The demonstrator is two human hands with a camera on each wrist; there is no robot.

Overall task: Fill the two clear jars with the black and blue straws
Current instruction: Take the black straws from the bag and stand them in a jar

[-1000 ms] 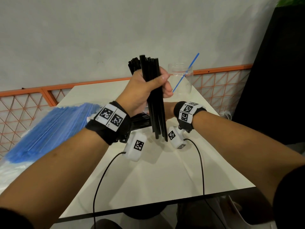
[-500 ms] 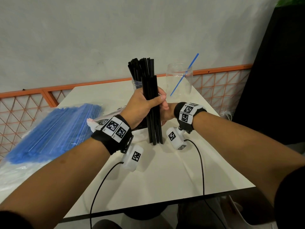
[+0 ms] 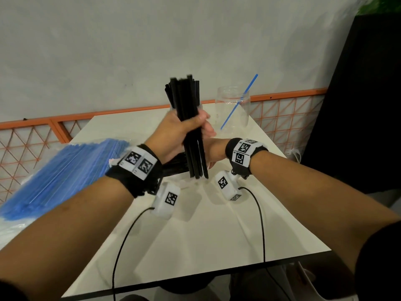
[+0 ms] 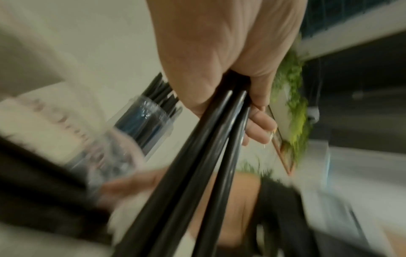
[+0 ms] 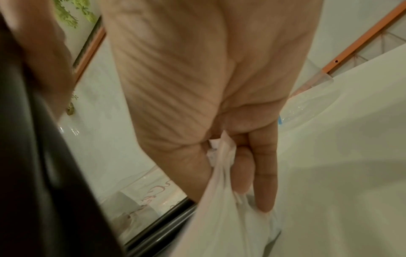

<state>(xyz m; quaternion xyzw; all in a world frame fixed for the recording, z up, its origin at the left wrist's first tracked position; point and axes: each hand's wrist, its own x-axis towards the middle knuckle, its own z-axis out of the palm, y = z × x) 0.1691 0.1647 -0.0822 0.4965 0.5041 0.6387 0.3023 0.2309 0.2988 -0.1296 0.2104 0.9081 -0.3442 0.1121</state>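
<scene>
Now | left hand [image 3: 178, 132] grips black straws [image 3: 191, 127] upright above bench [image 3: 217, 235] | right hand [image 5: 219, 104] pinches white plastic bag [image 5: 230, 217] | right jar [image 3: 233, 109] holds one blue straw [image 3: 238, 102] | blue straws [image 3: 60, 172] lie at left

black straws [image 3: 191, 131]: glossy smooth plastic | jar [image 3: 233, 109]: clear plastic | table [image 3: 217, 235]: matt, smooth

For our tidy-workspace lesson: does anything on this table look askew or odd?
One thing: a single blue straw leans slanted in the right jar, poking well above the rim. The other jar holds black straws standing together. Nothing looks spilled or damaged.
</scene>
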